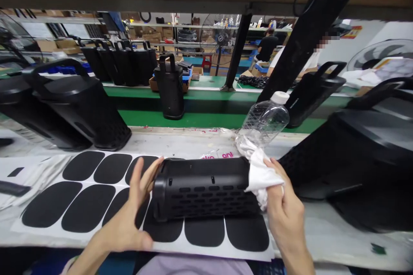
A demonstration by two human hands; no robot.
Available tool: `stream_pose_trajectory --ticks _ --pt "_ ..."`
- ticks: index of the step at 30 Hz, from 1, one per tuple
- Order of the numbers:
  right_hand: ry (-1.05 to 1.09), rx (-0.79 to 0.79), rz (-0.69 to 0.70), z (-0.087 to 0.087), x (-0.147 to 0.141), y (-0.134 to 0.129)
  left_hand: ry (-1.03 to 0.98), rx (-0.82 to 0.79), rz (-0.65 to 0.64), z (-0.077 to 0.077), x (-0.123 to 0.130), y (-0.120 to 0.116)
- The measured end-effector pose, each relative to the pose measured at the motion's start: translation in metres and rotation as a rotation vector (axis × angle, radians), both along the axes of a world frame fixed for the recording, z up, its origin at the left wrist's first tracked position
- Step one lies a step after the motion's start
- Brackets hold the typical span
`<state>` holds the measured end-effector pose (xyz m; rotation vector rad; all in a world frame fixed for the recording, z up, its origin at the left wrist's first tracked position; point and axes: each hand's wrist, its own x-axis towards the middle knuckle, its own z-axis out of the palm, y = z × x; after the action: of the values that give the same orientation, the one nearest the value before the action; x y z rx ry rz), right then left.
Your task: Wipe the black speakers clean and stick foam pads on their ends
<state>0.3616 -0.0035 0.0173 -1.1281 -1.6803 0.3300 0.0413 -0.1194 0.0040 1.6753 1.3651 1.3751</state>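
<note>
A black perforated housing (206, 189) lies on its side across a white sheet of black rounded pads (88, 208). At its left end is my left hand (130, 215), fingers and thumb spread wide, with nothing held. My right hand (285, 206) pinches a crumpled white cloth (263, 172) against the housing's right end. Just behind the cloth stands a clear plastic bottle (267, 118) with a white cap, its lower part partly covered by the cloth.
Black housings with handles stand at the left (80, 103) and large at the right (371, 159). Another upright housing (170, 90) is on the green conveyor (206, 118). A dark slanted post (300, 43) rises at the right. Beyond are shelves and a person (267, 47).
</note>
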Motion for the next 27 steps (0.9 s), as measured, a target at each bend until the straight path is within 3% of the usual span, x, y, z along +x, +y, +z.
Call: stream_pose_trajectory --ticks 4,7,12,14,17,19,24,27 --pt "-0.066 0.163 0.091 -0.017 0.007 -0.018 -0.024 -0.272 -0.059 0.004 0.007 -0.011" --pt "-0.007 0.177 0.068 -0.021 0.007 -0.027 0.06 -0.303 -0.096 0.01 0.013 -0.012" --pt "0.212 0.037 -0.274 0.011 -0.003 -0.029 0.089 -0.193 -0.06 0.024 0.018 -0.005" --pt "0.142 0.065 -0.302 0.023 -0.008 -0.026 0.165 -0.167 -0.08 0.028 0.018 0.0" --pt "-0.284 0.218 -0.08 0.027 -0.029 -0.023 0.208 -0.149 -0.108 0.023 0.016 0.006" --pt "-0.456 0.337 0.079 0.024 -0.055 -0.031 0.174 -0.166 -0.113 0.014 0.014 0.008" --pt "-0.568 0.513 0.372 0.025 -0.117 -0.069 0.12 -0.224 -0.127 -0.011 0.002 0.003" --pt "-0.638 0.483 0.374 0.026 -0.111 -0.069 0.144 -0.253 -0.116 -0.007 0.001 0.006"
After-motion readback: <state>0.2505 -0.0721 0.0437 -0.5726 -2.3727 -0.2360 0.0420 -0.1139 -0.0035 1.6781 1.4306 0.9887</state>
